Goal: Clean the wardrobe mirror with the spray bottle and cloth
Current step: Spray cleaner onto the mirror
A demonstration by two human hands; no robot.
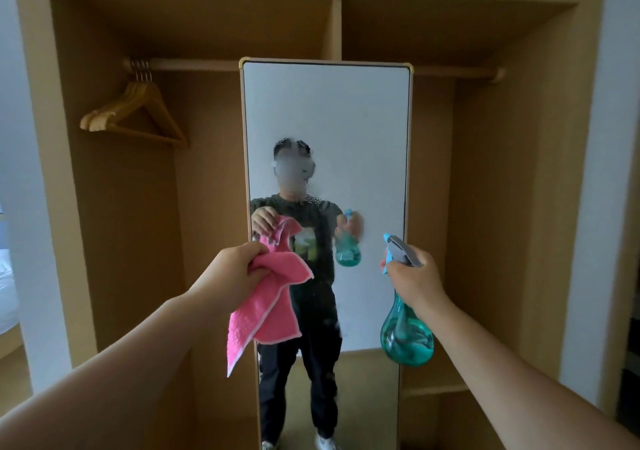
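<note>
A tall mirror [346,110] with a thin gold frame stands upright in the middle of an open wooden wardrobe. Spray droplets and wet streaks cover its middle part. My left hand [231,276] grips a pink cloth [266,311], which hangs down in front of the mirror's lower left edge. My right hand [417,278] is closed around the neck of a teal spray bottle [407,337], whose grey and blue nozzle points at the glass. The bottle holds some liquid. The mirror reflects a person holding both items.
The wardrobe [502,172] is open, with a rail across it and several wooden hangers [133,114] at the left end. A low shelf [433,385] sits at the lower right. A white wall [602,172] borders the right side.
</note>
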